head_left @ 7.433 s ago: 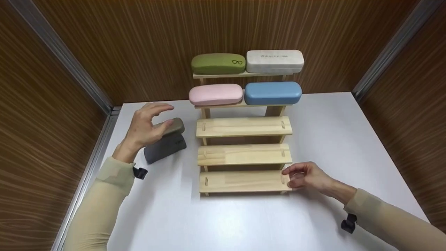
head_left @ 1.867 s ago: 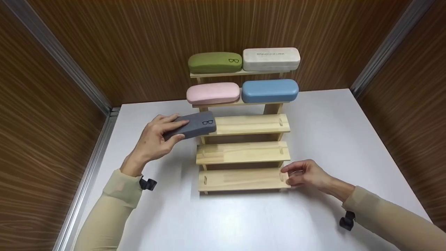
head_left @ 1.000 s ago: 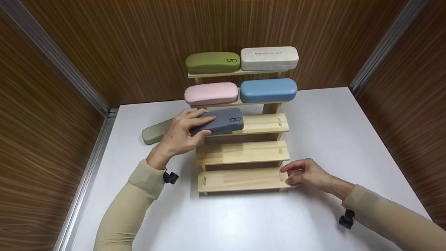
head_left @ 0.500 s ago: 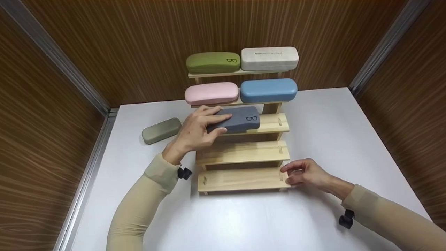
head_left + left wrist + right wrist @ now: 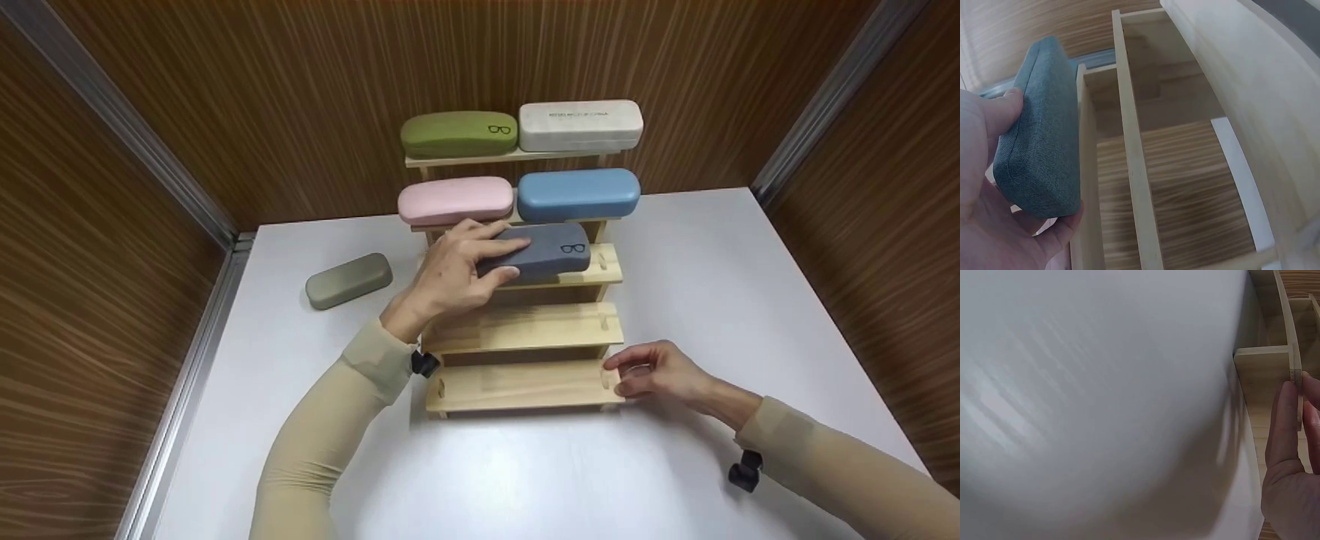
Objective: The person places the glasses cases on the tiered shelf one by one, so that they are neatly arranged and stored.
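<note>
My left hand (image 5: pixel 456 268) grips a slate-grey glasses case (image 5: pixel 546 255) by its left end, thumb on the front and fingers over the top. The case, marked with a glasses drawing, is over the middle shelf (image 5: pixel 602 262) of a stepped wooden stand; whether it touches the shelf I cannot tell. In the left wrist view the case (image 5: pixel 1044 129) looks teal, with thumb and fingers on opposite sides. At the lower right, my right hand (image 5: pixel 671 379) pinches the right end of the bottom shelf (image 5: pixel 517 386); the right wrist view shows the thumb and fingers on both faces of the board.
Pink (image 5: pixel 456 201) and blue (image 5: pixel 579 193) glasses cases sit on the second shelf from the top. Green (image 5: pixel 459 135) and white (image 5: pixel 581 126) ones fill the top shelf. An olive-grey case (image 5: pixel 348 281) lies on the white table (image 5: pixel 525 480) at left. Wood-grain panels enclose the table.
My left hand took the slate-grey case from the table at left and carried it rightward over the middle shelf, still sliding right lately. My right hand has stayed at the bottom shelf's end.
</note>
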A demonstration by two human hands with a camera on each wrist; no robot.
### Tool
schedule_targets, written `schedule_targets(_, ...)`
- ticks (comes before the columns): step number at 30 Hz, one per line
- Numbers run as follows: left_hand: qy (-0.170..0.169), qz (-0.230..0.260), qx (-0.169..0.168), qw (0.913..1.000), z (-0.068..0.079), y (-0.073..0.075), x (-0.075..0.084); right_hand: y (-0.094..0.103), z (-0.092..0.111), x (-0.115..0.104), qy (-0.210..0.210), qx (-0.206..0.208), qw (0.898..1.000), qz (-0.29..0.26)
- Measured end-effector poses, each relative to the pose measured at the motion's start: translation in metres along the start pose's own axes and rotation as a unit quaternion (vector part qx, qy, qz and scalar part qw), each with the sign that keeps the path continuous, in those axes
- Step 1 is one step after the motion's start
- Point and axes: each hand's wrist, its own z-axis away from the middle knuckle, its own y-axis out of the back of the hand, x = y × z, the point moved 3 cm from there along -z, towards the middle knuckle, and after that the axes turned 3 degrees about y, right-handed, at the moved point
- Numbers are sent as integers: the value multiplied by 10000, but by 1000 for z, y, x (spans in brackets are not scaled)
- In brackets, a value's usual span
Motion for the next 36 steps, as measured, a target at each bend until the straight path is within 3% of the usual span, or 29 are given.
schedule_targets(14, 374, -103, -774, 9962, -22, -36, 15, 1, 1, -1, -77, 61, 9999, 34)
schedule_targets(36, 674, -75, -853, 9940, -39, -65, 17, 1, -1, 1, -2, 113, 9999, 83)
